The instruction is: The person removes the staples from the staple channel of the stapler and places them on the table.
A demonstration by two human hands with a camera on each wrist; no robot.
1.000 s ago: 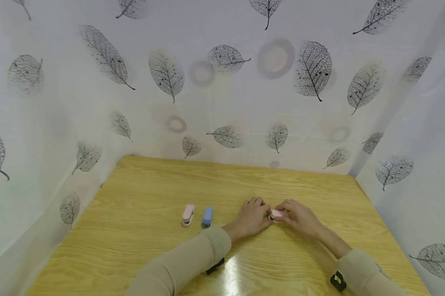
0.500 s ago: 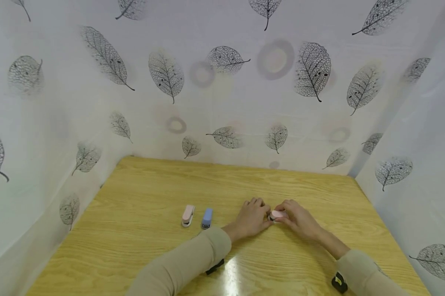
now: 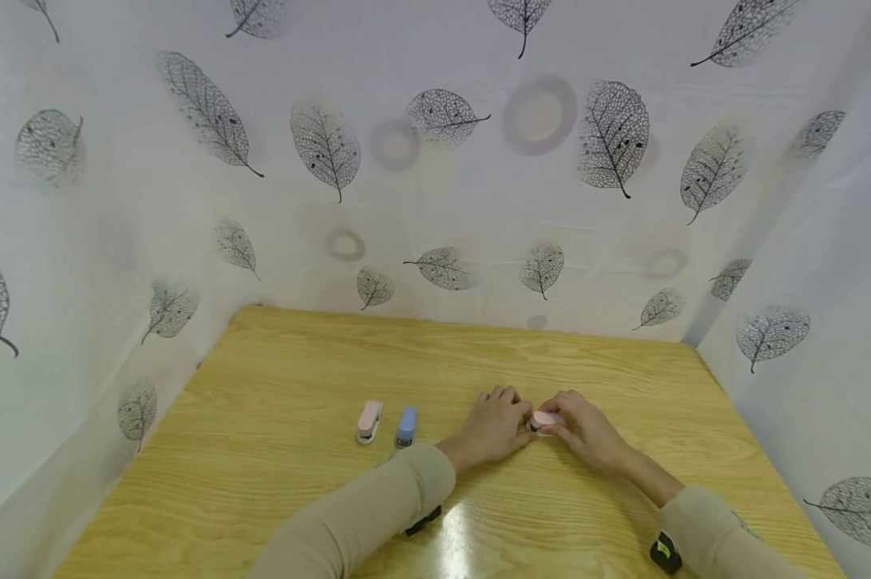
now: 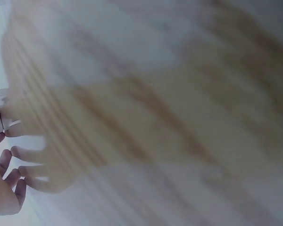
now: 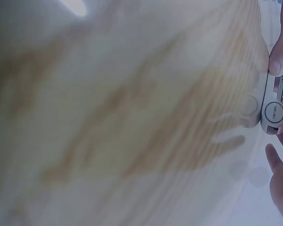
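Observation:
A small pink stapler point(image 3: 548, 420) lies on its side-to-side length on the table between both hands. My right hand point(image 3: 587, 430) grips it from the right, thumb and fingers on either side of its body. My left hand point(image 3: 493, 426) is at the stapler's left end, thumb and index finger around that end. In the right wrist view the stapler's pale underside point(image 5: 274, 113) shows a round logo, and part of it is covered by fingers. Only a sliver of the stapler point(image 4: 0, 106) shows in the left wrist view, beside fingertips point(image 4: 20, 190).
A second pink stapler point(image 3: 369, 422) and a blue stapler point(image 3: 406, 426) stand side by side on the wooden table point(image 3: 290, 482), left of the hands. A leaf-patterned curtain point(image 3: 464, 201) encloses the table's back and sides.

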